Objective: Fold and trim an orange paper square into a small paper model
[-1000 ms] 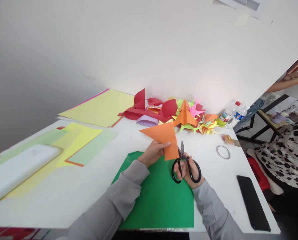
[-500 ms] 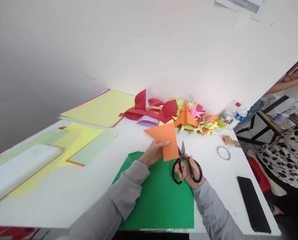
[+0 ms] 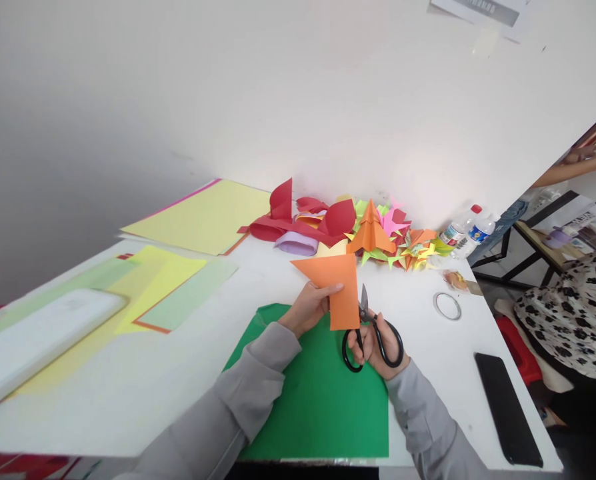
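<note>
My left hand (image 3: 312, 308) pinches an orange piece of paper (image 3: 345, 303) between thumb and fingers, a pointed corner sticking out to the left. Black-handled scissors (image 3: 396, 353) are in my right hand (image 3: 378, 347), its fingers through the loops. Their blades are parted and point upward at the paper's right edge; one blade is partly hidden behind the paper. Whether the blades touch the paper I cannot tell. Below both hands lies a green sheet (image 3: 323, 407) on the white table.
Red paper shapes (image 3: 281, 213) and folded paper stars and planes (image 3: 371, 233) pile up by the wall. Two bottles (image 3: 471, 233), a tape roll (image 3: 447, 306) and a black phone (image 3: 508, 407) are on the right. Yellow sheets (image 3: 203, 213) and a white box-like object (image 3: 53, 333) lie left.
The orange paper has turned slightly more upright and shifted a little right and down, with my left hand following. The scissors have barely moved.
</note>
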The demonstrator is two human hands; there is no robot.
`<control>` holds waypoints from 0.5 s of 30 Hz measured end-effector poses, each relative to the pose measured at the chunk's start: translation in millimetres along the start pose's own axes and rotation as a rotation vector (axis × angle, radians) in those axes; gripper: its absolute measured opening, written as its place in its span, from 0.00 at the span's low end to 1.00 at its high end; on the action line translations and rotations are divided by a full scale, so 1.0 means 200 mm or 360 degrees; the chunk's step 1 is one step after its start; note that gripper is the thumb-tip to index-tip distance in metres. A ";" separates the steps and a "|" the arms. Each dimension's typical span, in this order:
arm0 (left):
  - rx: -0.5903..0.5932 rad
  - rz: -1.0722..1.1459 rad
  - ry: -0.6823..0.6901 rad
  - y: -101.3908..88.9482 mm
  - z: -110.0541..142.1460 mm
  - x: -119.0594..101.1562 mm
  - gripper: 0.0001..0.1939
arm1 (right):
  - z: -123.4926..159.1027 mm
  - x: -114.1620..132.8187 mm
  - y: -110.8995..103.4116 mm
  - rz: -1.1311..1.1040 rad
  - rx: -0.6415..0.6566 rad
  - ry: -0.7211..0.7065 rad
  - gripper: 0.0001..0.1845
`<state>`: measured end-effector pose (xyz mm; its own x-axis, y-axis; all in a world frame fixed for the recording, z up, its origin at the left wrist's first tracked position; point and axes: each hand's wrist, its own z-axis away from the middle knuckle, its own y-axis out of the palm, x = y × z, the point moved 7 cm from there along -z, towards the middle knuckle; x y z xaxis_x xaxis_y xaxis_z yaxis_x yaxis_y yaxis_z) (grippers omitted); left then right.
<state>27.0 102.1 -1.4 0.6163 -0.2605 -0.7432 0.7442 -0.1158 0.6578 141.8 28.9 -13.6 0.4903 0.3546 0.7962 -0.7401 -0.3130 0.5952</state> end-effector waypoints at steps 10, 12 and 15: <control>-0.0046 -0.0015 0.0031 -0.02 -0.01 0.01 0.18 | -0.01 0.00 -0.02 -0.0009 -0.0052 -0.0034 0.27; -0.0063 -0.0009 0.0059 -0.03 -0.01 0.00 0.17 | -0.01 0.01 -0.02 -0.0006 -0.0043 -0.0055 0.28; -0.0060 -0.0008 0.0074 -0.03 -0.02 -0.01 0.17 | -0.01 0.02 -0.02 -0.0009 -0.0035 -0.0076 0.28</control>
<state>22.7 106.4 -5.0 0.6234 -0.2154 -0.7517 0.7558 -0.0803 0.6498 144.6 32.7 -13.2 0.5156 0.3134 0.7974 -0.7469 -0.2915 0.5976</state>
